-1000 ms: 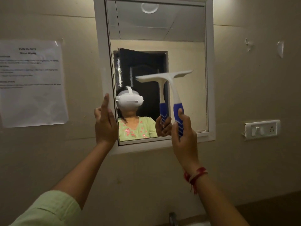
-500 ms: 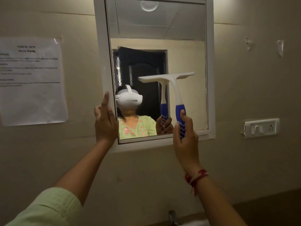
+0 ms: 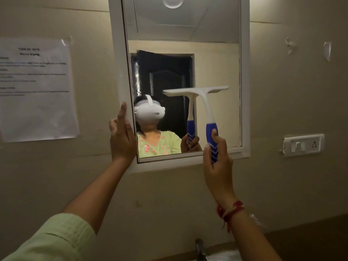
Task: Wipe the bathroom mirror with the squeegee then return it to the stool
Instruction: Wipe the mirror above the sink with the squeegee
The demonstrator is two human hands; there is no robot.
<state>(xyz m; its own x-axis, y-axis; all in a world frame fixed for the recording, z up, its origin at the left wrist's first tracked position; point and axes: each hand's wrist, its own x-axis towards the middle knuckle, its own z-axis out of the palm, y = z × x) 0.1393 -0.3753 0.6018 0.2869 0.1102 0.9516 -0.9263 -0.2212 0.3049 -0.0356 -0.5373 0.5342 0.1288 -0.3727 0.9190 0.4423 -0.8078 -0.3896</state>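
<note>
One squeegee [image 3: 204, 102] stands upright against the lower right part of the mirror [image 3: 188, 44], its white blade lying level across the glass and its white neck running down into a blue grip. The right hand [image 3: 218, 162] is wrapped around that blue grip, thumb laid up its front, with the fist crossing the bottom edge of the glass and the frame [image 3: 245, 81] below it. The blade's right tip stops short of the right inner edge of the frame, leaving a strip of bare glass there; its left tip ends about mid-glass. Above the blade the glass is open all the way to the top edge.

The left hand [image 3: 122, 136] rests on the lower left corner of the frame, closed around its edge with the forefinger pointing straight up along the white border. Both hands are well apart, the lower glass between them. A red thread [image 3: 228, 210] circles the right wrist; a pale green sleeve [image 3: 54, 240] covers the left forearm.

Outward on the wall, a printed paper sheet [image 3: 35, 89] is taped to the left of the frame, and a white switch plate [image 3: 303, 145] sits to the right, clear of the frame. At the bottom edge, a metal tap [image 3: 200, 248] shows below the right forearm.
</note>
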